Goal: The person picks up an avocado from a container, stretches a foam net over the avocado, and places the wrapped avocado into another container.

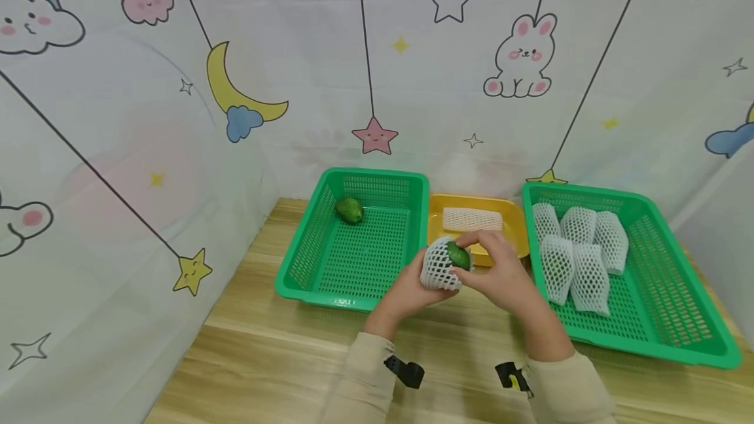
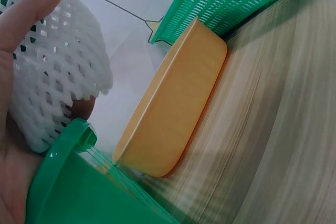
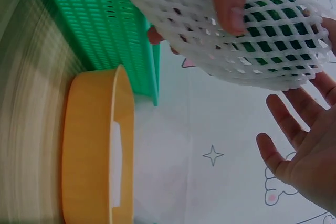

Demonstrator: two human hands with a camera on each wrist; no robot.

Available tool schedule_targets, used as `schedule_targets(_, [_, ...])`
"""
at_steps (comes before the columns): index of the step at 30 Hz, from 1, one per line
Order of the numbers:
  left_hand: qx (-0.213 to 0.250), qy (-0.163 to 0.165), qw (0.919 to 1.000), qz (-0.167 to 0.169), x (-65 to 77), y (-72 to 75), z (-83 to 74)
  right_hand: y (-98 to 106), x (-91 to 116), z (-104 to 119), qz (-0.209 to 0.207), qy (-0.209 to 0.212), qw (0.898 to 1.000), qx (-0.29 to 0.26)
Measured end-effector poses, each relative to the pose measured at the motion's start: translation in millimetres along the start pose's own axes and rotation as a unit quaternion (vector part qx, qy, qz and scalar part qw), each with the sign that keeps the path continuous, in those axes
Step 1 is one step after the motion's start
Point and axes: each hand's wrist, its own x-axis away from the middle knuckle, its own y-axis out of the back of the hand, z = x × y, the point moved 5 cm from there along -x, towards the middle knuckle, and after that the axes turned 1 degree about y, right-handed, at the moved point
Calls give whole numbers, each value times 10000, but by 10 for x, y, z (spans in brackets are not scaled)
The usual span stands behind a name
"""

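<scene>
An avocado sits inside a white foam net sleeve, its green end showing at the open mouth. My left hand holds the sleeved fruit from the left and below, the thumb lying across the net in the left wrist view. At the mouth of the net, my right hand pinches the rim around the fruit with thumb and forefinger. Its other fingers spread loosely below the net in the right wrist view. Both hands are above the table, in front of the yellow tray.
A green basket on the left holds one bare avocado. White foam nets lie in the yellow tray. The green basket on the right contains several net-covered fruits. A printed curtain hangs behind the wooden table.
</scene>
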Motion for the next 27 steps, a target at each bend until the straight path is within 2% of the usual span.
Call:
schedule_targets(6, [263, -68, 9996, -50, -29, -15, -9, -71, 18, -103, -15, -72, 9999, -90])
schedule_targets(11, [419, -66, 9991, -15, -44, -12, -11, -78, 63, -148, 151, -350, 9978, -540])
schedule_targets(14, [398, 12, 9992, 19, -49, -10, -7, -107, 88, -162, 428, -829, 9940, -569])
schedule_targets(17, [422, 76, 9991, 58, -52, -13, -2, -143, 95, -179, 540, -1287, 9901, -162])
schedule_targets(21, [374, 107, 9992, 97, -66, -35, -1, -125, 94, -227, -27, -1624, 9867, 60])
schedule_targets(25, [517, 75, 9986, 57, -73, -48, -65, -88, 124, -341, -656, -2036, 9760, -412])
schedule_targets(27, [557, 17, 9984, 18, -66, -43, -117, -72, 138, -398, -899, -2083, 9714, -705])
